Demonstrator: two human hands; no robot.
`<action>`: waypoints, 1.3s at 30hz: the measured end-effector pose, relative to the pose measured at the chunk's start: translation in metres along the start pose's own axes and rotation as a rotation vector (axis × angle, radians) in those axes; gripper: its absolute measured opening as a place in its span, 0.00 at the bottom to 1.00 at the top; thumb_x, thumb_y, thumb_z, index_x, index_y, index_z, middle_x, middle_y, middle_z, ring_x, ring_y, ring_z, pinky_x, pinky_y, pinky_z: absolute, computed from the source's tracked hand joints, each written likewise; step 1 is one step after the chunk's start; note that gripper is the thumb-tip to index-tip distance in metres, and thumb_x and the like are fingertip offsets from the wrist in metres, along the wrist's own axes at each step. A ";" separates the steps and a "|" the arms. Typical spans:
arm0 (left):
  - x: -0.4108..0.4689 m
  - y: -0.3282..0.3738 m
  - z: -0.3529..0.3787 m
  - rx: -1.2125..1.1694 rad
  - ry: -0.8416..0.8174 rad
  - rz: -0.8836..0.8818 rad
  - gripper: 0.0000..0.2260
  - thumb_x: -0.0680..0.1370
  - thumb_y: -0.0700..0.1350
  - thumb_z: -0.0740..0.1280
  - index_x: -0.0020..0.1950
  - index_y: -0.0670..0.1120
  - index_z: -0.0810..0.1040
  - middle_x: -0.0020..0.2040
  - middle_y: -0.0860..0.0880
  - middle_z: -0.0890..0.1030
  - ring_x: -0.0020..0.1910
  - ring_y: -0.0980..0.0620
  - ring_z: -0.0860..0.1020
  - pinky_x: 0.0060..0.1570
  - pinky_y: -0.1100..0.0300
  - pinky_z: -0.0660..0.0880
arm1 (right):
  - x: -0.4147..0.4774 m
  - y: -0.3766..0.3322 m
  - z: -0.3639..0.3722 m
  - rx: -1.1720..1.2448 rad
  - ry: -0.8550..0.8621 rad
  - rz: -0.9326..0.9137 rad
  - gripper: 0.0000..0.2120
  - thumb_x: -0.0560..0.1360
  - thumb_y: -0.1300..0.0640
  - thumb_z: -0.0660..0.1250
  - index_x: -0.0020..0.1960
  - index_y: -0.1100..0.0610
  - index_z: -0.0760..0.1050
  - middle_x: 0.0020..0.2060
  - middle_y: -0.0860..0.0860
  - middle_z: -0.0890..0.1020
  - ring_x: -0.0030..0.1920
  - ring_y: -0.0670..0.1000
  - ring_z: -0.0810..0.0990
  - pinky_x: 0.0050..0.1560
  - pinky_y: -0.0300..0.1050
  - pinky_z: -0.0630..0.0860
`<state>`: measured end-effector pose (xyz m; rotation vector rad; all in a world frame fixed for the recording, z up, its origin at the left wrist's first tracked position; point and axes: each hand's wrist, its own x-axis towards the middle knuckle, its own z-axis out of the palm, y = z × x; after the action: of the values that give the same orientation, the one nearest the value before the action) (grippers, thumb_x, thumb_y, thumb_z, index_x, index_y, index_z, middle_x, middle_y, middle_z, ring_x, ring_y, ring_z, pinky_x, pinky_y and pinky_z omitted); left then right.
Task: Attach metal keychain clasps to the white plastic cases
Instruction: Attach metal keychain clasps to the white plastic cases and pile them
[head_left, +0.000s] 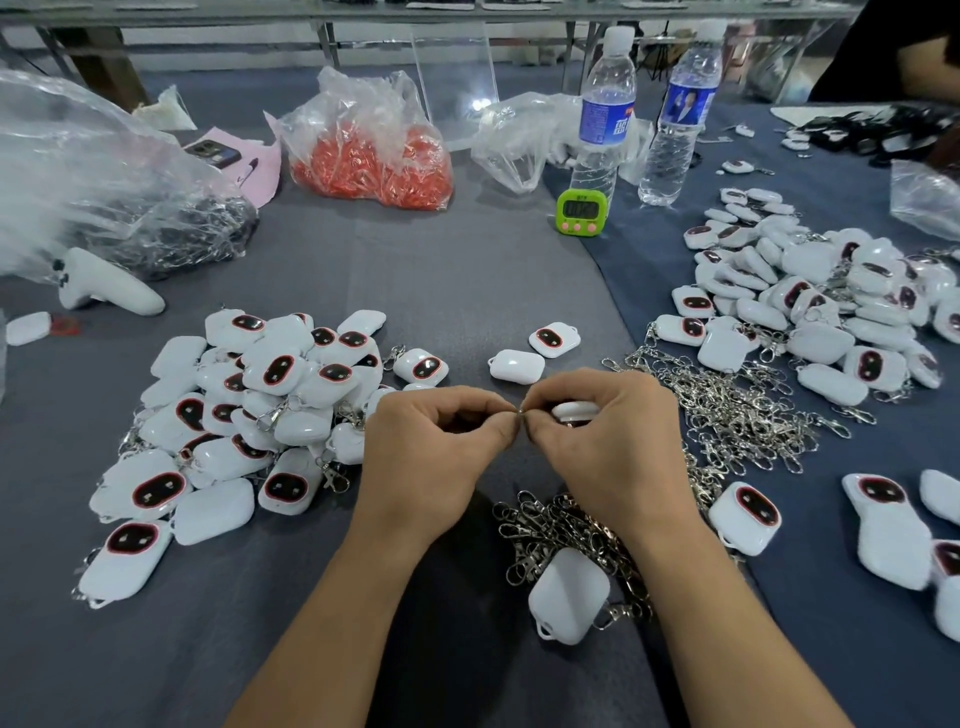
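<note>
Between both hands (519, 415), small metal ring (521, 412), orientation unclear.

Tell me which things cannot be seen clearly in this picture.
- Head view: the clasp between the left hand and right hand is too small to make out.
- The case in the right hand is mostly hidden by its fingers.
- The timer digits are too blurred.

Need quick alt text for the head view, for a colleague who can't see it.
Both hands, left hand and right hand, meet at table centre pinching a small metal clasp, the right also holding a white case. Piles of cases and loose clasps flank them.
</note>
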<state>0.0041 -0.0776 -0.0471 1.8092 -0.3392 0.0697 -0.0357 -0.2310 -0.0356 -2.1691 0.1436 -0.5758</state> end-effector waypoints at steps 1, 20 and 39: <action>0.000 0.000 -0.001 -0.009 -0.021 -0.021 0.09 0.72 0.40 0.77 0.41 0.56 0.87 0.36 0.56 0.86 0.37 0.58 0.84 0.39 0.67 0.79 | 0.000 0.000 0.000 -0.003 -0.002 -0.004 0.08 0.68 0.60 0.77 0.37 0.47 0.85 0.32 0.39 0.83 0.37 0.43 0.82 0.38 0.33 0.75; -0.004 0.006 0.001 0.049 -0.005 -0.034 0.03 0.64 0.45 0.71 0.34 0.51 0.85 0.27 0.50 0.78 0.26 0.59 0.69 0.28 0.64 0.66 | 0.001 -0.001 -0.002 0.017 -0.082 -0.079 0.07 0.68 0.60 0.76 0.38 0.48 0.84 0.34 0.42 0.84 0.38 0.46 0.82 0.40 0.42 0.78; -0.002 -0.008 0.015 0.722 -0.081 0.212 0.03 0.73 0.51 0.74 0.44 0.55 0.86 0.37 0.53 0.80 0.40 0.51 0.76 0.35 0.55 0.70 | 0.010 0.019 0.001 0.076 -0.099 0.295 0.13 0.71 0.56 0.76 0.54 0.45 0.84 0.39 0.44 0.83 0.39 0.44 0.79 0.45 0.41 0.74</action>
<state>0.0024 -0.0897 -0.0592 2.4853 -0.6185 0.2996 -0.0245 -0.2447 -0.0472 -2.0484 0.3741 -0.3001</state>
